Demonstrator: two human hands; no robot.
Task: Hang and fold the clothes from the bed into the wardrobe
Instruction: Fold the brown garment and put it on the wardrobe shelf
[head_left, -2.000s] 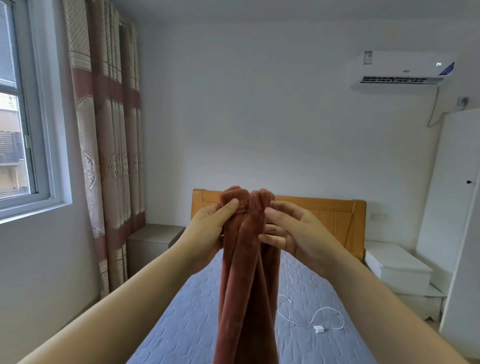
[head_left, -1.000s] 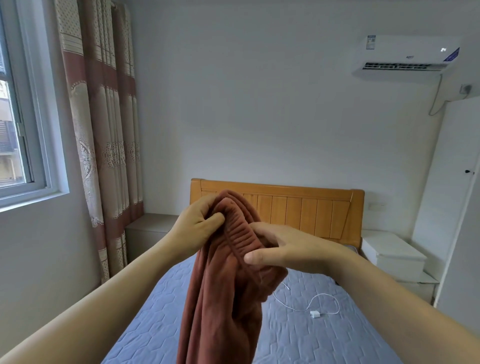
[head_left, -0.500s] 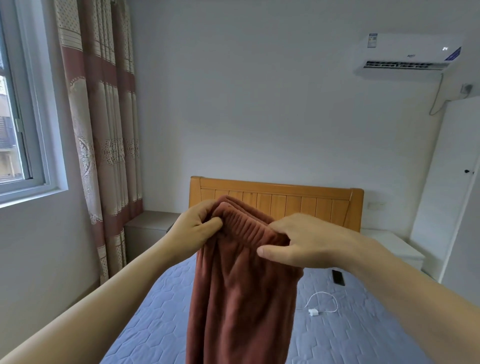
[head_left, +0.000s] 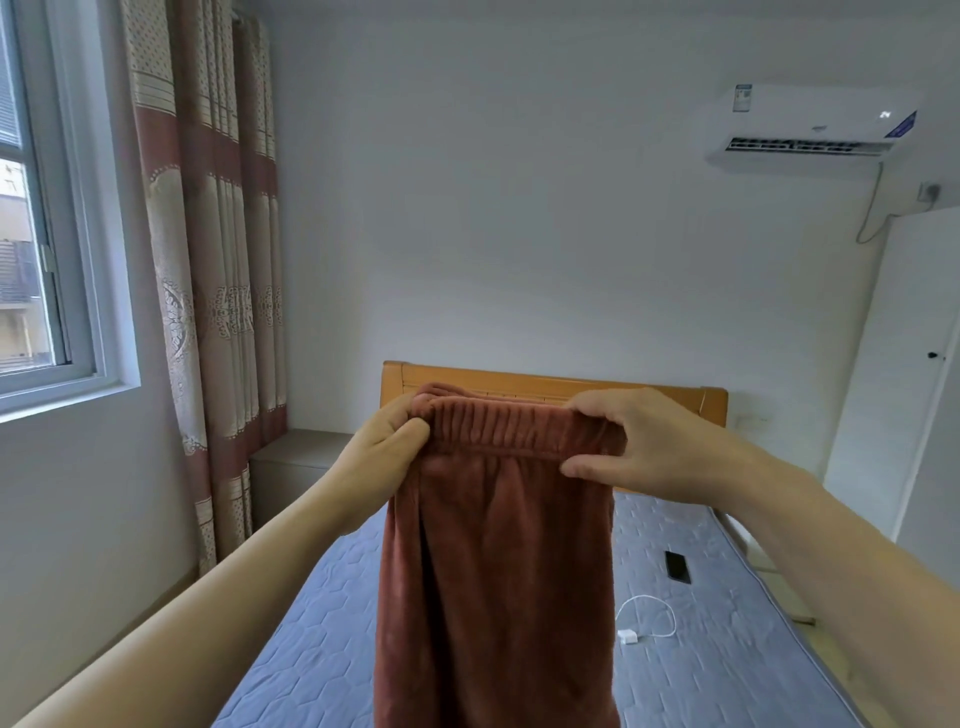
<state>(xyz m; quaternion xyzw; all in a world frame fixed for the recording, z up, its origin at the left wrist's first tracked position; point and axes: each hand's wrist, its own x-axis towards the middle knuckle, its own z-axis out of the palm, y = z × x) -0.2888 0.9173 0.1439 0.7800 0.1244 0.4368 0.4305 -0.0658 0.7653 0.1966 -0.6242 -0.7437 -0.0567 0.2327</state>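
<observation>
Trousers of rust-red fleece hang lengthwise straight down above the near end of the bed, left hand and right hand each pinching one end of the level elastic waistband.

Trousers waistband pulled flat — was bunched; right grip shifted outward.
</observation>
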